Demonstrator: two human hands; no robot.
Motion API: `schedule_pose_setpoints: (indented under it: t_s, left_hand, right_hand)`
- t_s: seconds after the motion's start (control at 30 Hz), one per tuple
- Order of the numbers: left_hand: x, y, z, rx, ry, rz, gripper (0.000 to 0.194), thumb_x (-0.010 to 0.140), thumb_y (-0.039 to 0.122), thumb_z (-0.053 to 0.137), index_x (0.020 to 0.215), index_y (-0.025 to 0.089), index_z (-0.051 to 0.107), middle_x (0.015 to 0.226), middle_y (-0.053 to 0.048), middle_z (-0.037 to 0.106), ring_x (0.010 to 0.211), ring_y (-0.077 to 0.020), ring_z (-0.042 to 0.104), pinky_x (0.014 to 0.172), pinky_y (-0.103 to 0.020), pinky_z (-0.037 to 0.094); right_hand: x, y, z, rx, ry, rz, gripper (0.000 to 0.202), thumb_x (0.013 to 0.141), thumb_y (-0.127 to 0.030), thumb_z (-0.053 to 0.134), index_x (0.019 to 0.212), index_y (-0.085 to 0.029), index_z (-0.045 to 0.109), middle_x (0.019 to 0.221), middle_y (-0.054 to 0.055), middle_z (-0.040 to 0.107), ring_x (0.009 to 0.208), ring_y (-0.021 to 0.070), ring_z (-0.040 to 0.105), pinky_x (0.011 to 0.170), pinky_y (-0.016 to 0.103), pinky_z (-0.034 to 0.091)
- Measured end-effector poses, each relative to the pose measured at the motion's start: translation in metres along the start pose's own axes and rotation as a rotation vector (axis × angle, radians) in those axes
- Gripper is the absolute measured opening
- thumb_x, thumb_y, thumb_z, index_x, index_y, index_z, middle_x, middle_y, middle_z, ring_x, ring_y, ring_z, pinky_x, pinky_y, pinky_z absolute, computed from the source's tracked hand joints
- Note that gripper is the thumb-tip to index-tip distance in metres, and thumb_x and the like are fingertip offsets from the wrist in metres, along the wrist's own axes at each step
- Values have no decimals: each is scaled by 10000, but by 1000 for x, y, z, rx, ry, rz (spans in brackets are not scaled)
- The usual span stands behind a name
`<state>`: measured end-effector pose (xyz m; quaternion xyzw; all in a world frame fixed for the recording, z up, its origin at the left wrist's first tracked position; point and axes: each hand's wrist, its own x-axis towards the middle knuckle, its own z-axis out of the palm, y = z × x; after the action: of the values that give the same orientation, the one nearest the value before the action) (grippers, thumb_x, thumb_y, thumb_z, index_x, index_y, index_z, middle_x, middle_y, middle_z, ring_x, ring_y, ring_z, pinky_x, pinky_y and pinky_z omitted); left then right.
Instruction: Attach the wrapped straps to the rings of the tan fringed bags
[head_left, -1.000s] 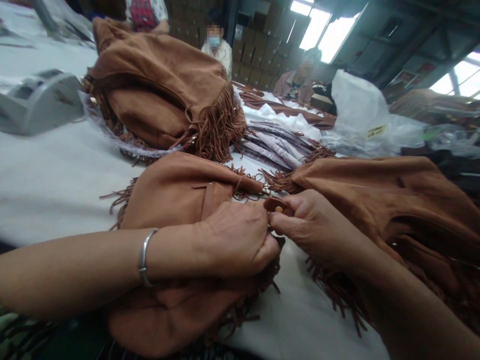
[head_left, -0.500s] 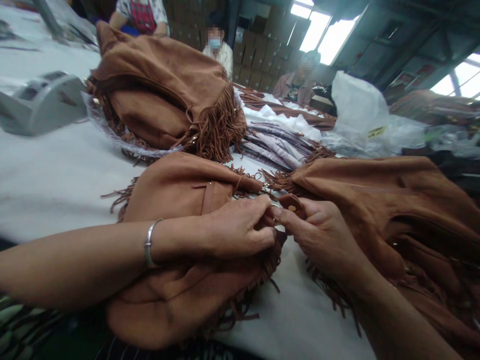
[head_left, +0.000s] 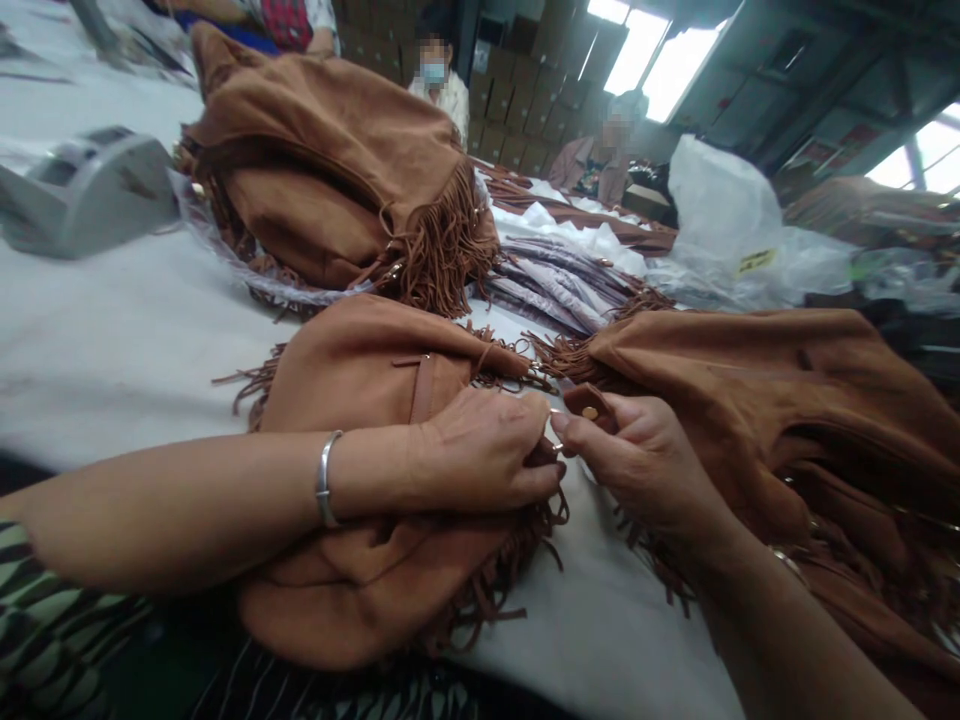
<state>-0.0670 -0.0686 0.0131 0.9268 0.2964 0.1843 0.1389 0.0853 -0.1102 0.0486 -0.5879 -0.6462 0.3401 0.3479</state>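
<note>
A brown suede bag with fringes [head_left: 352, 370] lies on the white table in front of me. My left hand [head_left: 487, 450], with a silver bangle at its wrist, rests over the bag, its fingers closed around a metal ring at the bag's right end. Close beside it, my right hand [head_left: 637, 450] pinches a brown leather strap end [head_left: 590, 408] with a round gold stud. The fingertips of both hands nearly meet at the ring. Part of the ring is hidden by the fingers.
A stuffed brown fringed bag [head_left: 322, 160] stands behind, beside a grey tape dispenser [head_left: 97, 195]. More brown bags [head_left: 750, 370] lie at right. Wrapped straps [head_left: 555, 285] and clear plastic [head_left: 720, 200] are further back. Several people are across the table [head_left: 225, 390].
The view has shifted slightly. My left hand and forearm have moved a little to the right, and both hands still hold their pieces close together.
</note>
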Motion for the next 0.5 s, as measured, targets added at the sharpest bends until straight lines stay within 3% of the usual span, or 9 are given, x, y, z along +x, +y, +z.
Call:
schedule_pose_setpoints:
  t_s: [0.2, 0.37, 0.43, 0.5]
  left_hand:
    - [-3, 4, -1, 58, 27, 19, 243, 808, 383, 400, 796, 157, 488, 686, -39, 604, 592, -200, 594, 507, -279, 402]
    - [-2, 5, 4, -20, 22, 9, 216, 782, 344, 434, 858, 150, 487, 686, -26, 608, 588, -174, 585, 510, -257, 406]
    - [-1, 3, 6, -25, 17, 12, 204, 776, 345, 444, 850, 158, 482, 667, -16, 601, 563, -173, 580, 479, -254, 388]
    - [-1, 1, 7, 2, 16, 9, 221, 775, 360, 446, 862, 160, 482, 666, -17, 601, 563, -192, 589, 469, -266, 389]
  right_hand:
    - [-16, 8, 8, 56, 77, -21, 126, 788, -256, 613, 713, -154, 619, 636, -12, 594, 551, 107, 533, 492, 197, 408]
    - [-20, 15, 15, -51, 193, -118, 119, 821, -270, 596, 770, -164, 613, 578, -32, 552, 513, 104, 539, 454, 189, 397]
    - [-18, 18, 12, -123, 174, -165, 135, 850, -277, 554, 826, -159, 615, 633, -14, 586, 556, 114, 567, 493, 198, 420]
    - [-13, 18, 6, -252, 67, -207, 156, 866, -270, 511, 816, -155, 604, 676, 10, 613, 597, 132, 588, 537, 219, 432]
